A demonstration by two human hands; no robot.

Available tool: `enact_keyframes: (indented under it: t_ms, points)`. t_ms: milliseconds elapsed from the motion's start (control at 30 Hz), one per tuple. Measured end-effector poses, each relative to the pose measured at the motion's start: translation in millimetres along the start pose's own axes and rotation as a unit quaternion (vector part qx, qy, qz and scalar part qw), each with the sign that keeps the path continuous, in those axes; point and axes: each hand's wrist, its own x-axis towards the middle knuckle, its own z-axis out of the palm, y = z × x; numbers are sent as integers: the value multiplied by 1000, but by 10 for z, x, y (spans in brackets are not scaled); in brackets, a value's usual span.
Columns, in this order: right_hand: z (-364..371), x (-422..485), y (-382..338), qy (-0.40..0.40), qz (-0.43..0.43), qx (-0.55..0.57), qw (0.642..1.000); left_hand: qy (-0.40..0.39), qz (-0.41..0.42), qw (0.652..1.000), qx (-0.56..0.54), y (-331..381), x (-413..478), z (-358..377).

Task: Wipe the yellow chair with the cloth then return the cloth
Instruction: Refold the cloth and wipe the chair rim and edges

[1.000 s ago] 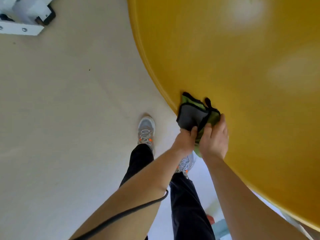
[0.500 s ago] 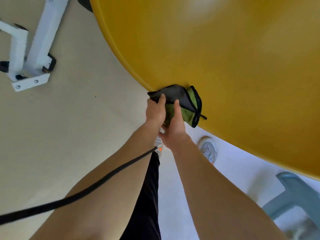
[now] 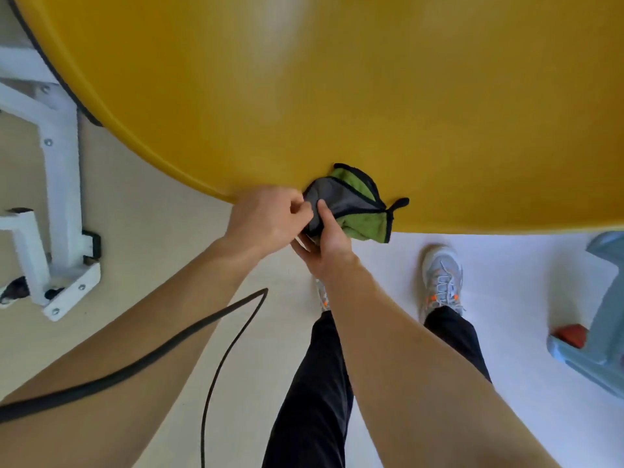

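Cloth [image 3: 351,211], bunched green and grey, sits pressed against the lower rim of the yellow chair [image 3: 337,96]. Its loose folds could slip from the grip and drop to the floor [image 3: 135,231]. Both arms reach forward; left hand [image 3: 270,216] and right hand [image 3: 326,241] pinch its near edge, fingers closed.

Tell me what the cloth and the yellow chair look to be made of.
Cloth: soft fabric, likely microfibre, with a fuzzy green face, a smoother grey face and black stitched edging; it bunches in folds. Yellow chair: likely moulded plastic, a smooth, seamless curved surface with soft, blurred highlights, so semi-gloss.
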Motion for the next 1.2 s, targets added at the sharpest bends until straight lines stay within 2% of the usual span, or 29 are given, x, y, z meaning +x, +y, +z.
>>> enact_keyframes:
  t_ms: [33, 67, 167, 267, 333, 433, 533, 667, 733, 833, 933, 1033, 1100, 1200]
  points:
    - [63, 14, 29, 2, -4, 15, 1000, 42, 33, 998, 24, 5, 34, -29]
    - [97, 35, 26, 4, -11, 39, 999, 49, 63, 996, 48, 25, 77, -13]
    - [-67, 63, -169, 31, -54, 102, 993, -17, 76, 995, 60, 167, 216, 194]
    - [-477, -82, -548, 103, -129, 128, 978, -3, 95, 994, 58, 398, 209, 453]
    - [-833, -194, -858, 164, -195, 159, 954, 11, 119, 992, 37, 571, 189, 585]
    - [-1187, -256, -1164, 211, -304, 172, 913, -9, 166, 985, 37, 755, 160, 740]
    - [-1052, -99, -1000, 223, -294, 139, 919, 4, 181, 983, 22, 777, 152, 816]
    - [-619, -47, -535, 80, -154, 141, 975, 26, 158, 987, 31, 788, 270, 760]
    - [-643, -77, -621, 77, -131, 135, 979, 31, 153, 986, 59, 855, 340, 708]
    - [-991, -245, -1104, 168, -203, 134, 955, 2, 164, 983, 86, 1043, 409, 664]
    - [-1502, -433, -1625, 252, -332, 117, 902, -19, 212, 973, 87, 1322, 474, 678]
    - [-1638, -436, -1754, 278, -388, 102, 873, -29, 254, 964, 77, 1611, 536, 689]
    - [-1490, -291, -1516, 278, -362, 78, 886, -29, 261, 963, 68, 1786, 536, 716]
    - [-1346, -97, -1237, 157, -273, 101, 944, -45, 224, 971, 64, 1982, 534, 770]
